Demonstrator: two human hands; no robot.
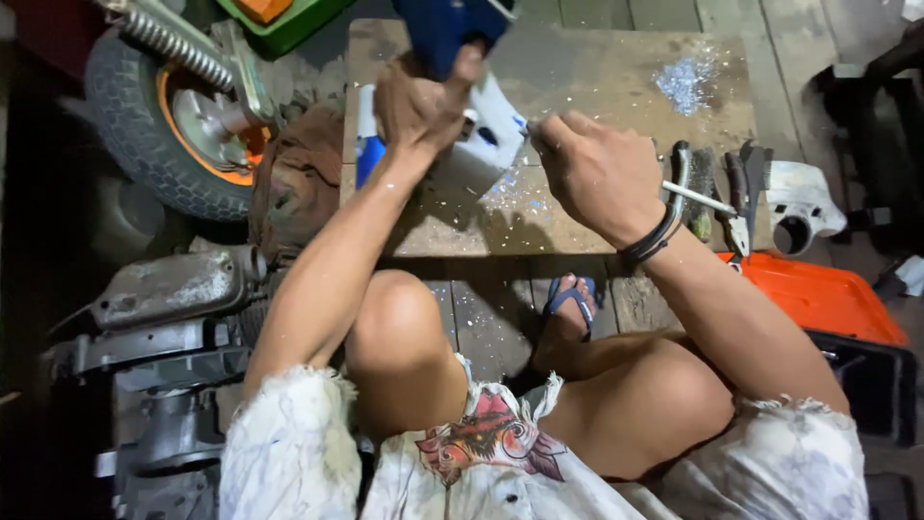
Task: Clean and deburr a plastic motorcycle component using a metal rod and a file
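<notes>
My left hand (416, 104) is raised over a worn wooden board (597, 77) and closed around the grip of a blue power tool (445, 27), whose upper part runs out of the frame. Under it lies a white and blue plastic part (483, 143) on the board. My right hand (589, 171), curled into a fist with dark bands at the wrist, pinches the right edge of that part. Pale shavings (508, 188) lie beside it.
On the board's right are a wire brush (700, 181), pliers (737, 212), a thin white rod (698, 198) and a shavings pile (684, 82). A white housing (801, 202) and orange lid (818, 294) lie right. A wheel (144, 144) and engine (164, 289) stand left.
</notes>
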